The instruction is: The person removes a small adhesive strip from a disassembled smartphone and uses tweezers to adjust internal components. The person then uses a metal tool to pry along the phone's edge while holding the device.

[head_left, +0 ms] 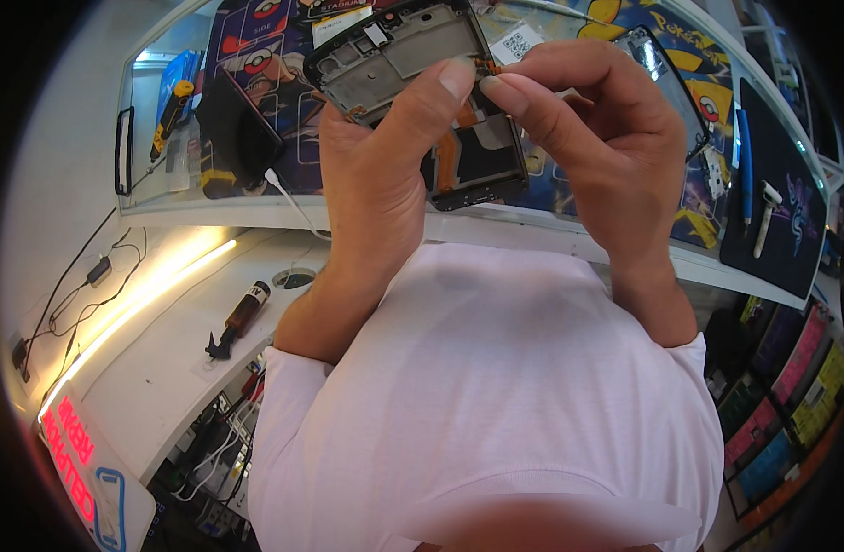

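A phone mid-frame (413,57), stripped of its cover, is held up over the bench with its grey metal inside toward me. My left hand (385,138) is closed around its left side, the thumb lying across the middle. An orange flex cable (448,164) runs down the lower part, beside a black recess. At the phone's right edge my right hand (606,120) pinches with thumb and index finger on a small orange-brown flex piece (486,68). The fingertips hide most of that piece.
Below lies a printed play mat (555,189). To the left are a dark phone (236,129), a yellow-black cutter (172,118) and a white cable (293,204). At right are a phone back frame (666,78), a blue pen-like tool (744,166), a small white-headed tool (765,219); a brown bottle (242,316) lies lower left.
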Available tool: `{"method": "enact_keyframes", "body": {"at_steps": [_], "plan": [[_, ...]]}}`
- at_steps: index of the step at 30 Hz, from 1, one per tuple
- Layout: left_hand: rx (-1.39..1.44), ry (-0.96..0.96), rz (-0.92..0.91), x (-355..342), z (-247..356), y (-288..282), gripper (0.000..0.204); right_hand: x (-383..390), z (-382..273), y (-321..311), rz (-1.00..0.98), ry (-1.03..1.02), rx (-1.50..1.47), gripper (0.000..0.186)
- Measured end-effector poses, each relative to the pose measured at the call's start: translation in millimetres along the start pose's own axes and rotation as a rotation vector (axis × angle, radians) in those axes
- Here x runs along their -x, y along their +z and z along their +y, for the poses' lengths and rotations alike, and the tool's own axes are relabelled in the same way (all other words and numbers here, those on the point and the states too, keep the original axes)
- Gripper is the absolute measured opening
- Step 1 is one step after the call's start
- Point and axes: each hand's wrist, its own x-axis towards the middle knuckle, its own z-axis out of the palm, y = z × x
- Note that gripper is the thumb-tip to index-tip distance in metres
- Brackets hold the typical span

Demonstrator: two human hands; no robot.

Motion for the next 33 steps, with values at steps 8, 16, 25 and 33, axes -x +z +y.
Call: {"method": "enact_keyframes", "body": {"at_steps": [8,16,25,33], "plan": [[0.019,-0.026,-0.03,1.5,-0.4,-3.5,0.022,0.1,-2.7,-1.0,0.001,0.083,-0.038,0.015],[0.044,-0.023,-0.037,4.7,-0.6,-2.5,0.022,-0.7,-4.1,-2.4,-0.034,0.166,-0.08,0.017],[0.029,-0.033,-0.038,7.6,1.2,-2.2,0.019,-0.6,-3.3,-3.8,-0.076,0.227,-0.157,0.02],[0.009,-0.048,-0.03,8.2,3.6,-2.1,0.021,-0.5,-0.9,-7.4,-0.113,0.259,-0.288,0.021]]}}
